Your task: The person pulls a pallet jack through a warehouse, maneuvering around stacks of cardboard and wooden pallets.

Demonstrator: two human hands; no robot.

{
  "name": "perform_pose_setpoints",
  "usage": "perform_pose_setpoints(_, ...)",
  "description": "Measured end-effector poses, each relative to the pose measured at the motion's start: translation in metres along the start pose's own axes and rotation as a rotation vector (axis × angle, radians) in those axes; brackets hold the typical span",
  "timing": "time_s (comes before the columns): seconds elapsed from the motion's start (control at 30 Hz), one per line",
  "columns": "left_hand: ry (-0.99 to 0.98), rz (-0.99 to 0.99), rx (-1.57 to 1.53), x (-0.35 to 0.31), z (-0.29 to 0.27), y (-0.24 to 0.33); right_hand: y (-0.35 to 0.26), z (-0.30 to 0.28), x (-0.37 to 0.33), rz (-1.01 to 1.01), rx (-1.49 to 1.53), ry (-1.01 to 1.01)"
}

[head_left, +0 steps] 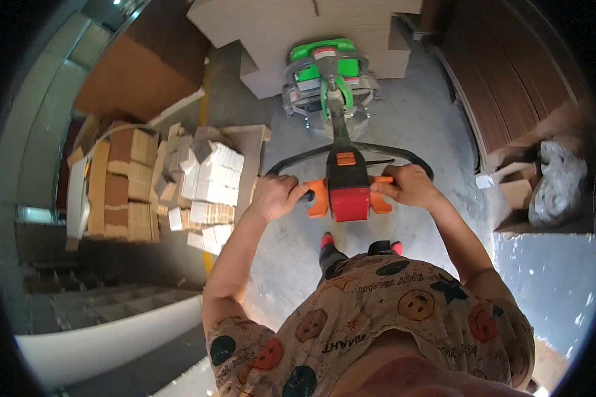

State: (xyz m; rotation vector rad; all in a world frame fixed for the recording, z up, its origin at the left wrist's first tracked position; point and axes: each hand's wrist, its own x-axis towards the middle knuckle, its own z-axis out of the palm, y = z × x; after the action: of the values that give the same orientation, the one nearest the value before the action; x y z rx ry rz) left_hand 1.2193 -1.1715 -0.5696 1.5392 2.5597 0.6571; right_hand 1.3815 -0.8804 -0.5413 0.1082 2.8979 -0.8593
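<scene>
Both of my hands are closed on the control handle (348, 173) of a pallet truck, a black head with a red end and orange thumb levers. My left hand (275, 196) wraps the left grip, its thumb by the orange lever. On the other side my right hand (407, 185) grips the handle, thumb lying over the right orange lever. A black hoop curves out to either side of the head. From there the shaft runs forward to the truck's green and grey body (334, 83), which stands against stacked flat cardboard (298, 30).
To the left, a wooden pallet (253, 142) bears bundled brown and white carton pieces (212, 172). Tall brown board stacks (510, 66) line the right side. Near them lies a box with clear plastic wrap (557, 182). A yellow line (203, 99) marks the grey floor.
</scene>
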Motion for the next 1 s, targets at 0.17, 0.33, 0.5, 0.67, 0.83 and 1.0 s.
perform_pose_setpoints(0.17,-0.043,0.036,-0.012,0.025,0.013,-0.012,0.029,-0.007,0.027,-0.064,-0.022,-0.157)
perform_pose_setpoints(0.33,-0.317,-0.210,-0.023,0.073,0.005,-0.017,0.052,-0.015,0.073,-0.008,-0.096,-0.288)
perform_pose_setpoints(0.5,-0.359,-0.246,-0.079,0.091,-0.001,-0.041,0.049,-0.020,0.111,-0.024,-0.066,-0.391)
perform_pose_setpoints(0.67,-0.410,-0.399,-0.059,0.087,0.007,-0.090,0.039,-0.007,0.150,-0.093,-0.187,-0.437)
perform_pose_setpoints(0.83,-0.467,-0.562,-0.134,0.097,0.024,-0.087,0.075,0.000,0.178,-0.139,-0.231,-0.425)
perform_pose_setpoints(1.0,-0.435,-0.694,-0.112,0.099,0.010,-0.044,0.080,-0.006,0.179,-0.331,-0.214,-0.378)
